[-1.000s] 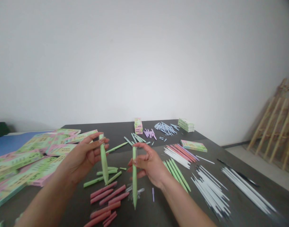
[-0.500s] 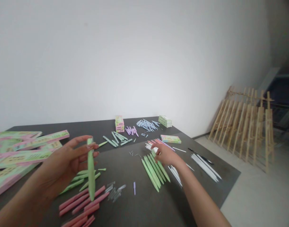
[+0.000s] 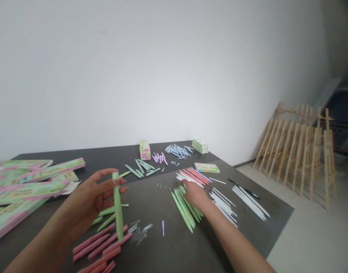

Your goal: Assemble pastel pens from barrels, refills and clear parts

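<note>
My left hand (image 3: pixel 101 191) pinches a pale green pen barrel (image 3: pixel 118 208) near its top between thumb and fingers. The barrel stands nearly upright, tapered end down, above a group of pink-red barrels (image 3: pixel 105 242). Behind it, more green barrels (image 3: pixel 107 218) lie partly hidden by the hand. My right hand (image 3: pixel 195 195) reaches down onto the upper part of a row of green pens (image 3: pixel 181 210), touching them. Its fingers bend downward and their tips are hidden, so the grip cannot be made out. Small clear pieces (image 3: pixel 139 232) and one short purple piece (image 3: pixel 162 227) lie between the hands.
Flat boxes (image 3: pixel 28 189) pile up at left. White sticks (image 3: pixel 223 204), more white sticks (image 3: pixel 249 203) and a black pen (image 3: pixel 244 188) lie at right. Red pens (image 3: pixel 195 175), a box (image 3: pixel 207 168) and blue pieces (image 3: pixel 178 150) are farther back. Wooden easels (image 3: pixel 299 151) lean by the wall.
My right hand has moved down and slightly left onto the green pens, which look bunched closer together. My left hand still holds the green barrel, shifted slightly right in view.
</note>
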Demonstrator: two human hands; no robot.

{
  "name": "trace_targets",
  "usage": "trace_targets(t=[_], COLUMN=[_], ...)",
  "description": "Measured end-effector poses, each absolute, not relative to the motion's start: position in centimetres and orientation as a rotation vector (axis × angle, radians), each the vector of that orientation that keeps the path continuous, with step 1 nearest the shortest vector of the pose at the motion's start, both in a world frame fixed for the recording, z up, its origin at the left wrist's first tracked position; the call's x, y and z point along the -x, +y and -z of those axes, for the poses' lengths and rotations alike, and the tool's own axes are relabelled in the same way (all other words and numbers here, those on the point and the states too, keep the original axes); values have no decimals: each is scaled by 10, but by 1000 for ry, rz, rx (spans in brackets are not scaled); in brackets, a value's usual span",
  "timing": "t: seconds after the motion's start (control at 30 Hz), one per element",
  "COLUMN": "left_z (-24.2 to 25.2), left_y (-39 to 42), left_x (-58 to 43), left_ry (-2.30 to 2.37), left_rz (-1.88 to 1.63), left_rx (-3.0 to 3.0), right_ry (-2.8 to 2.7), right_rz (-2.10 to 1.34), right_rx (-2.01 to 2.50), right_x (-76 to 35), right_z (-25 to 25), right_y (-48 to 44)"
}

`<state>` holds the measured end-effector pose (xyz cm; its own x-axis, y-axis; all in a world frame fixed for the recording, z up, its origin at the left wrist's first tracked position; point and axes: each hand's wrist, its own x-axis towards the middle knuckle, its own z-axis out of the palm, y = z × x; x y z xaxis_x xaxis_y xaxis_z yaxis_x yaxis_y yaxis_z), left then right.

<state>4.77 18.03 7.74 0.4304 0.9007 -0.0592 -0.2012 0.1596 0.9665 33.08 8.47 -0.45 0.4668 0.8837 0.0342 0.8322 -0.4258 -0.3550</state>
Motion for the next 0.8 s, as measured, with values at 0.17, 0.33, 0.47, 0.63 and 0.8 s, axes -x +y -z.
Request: trace_targets(t=[0.17, 0.33, 0.47, 0.63, 0.8], left_z=[-73, -66, -64, -58, -49], left_y=[172, 173, 171, 169, 178], left_x=[-58, -63, -65, -69, -67], left_ry=[783, 755, 764, 775, 820], left_rz=[-886, -963, -1031, -1105, -1177], left_rx=[-1072, -1037, -1027, -992, -913], right_ry=[-1389, -1518, -1317, -907, -915], right_rz=[-228, -581, -1452, -1919, -2043], right_rx=[2234, 1813, 1085, 811, 786], right_x=[-320, -264, -212, -207, -225], right_z=[-16, -40, -41, -27, -13], right_y=[82, 90, 96, 98, 93])
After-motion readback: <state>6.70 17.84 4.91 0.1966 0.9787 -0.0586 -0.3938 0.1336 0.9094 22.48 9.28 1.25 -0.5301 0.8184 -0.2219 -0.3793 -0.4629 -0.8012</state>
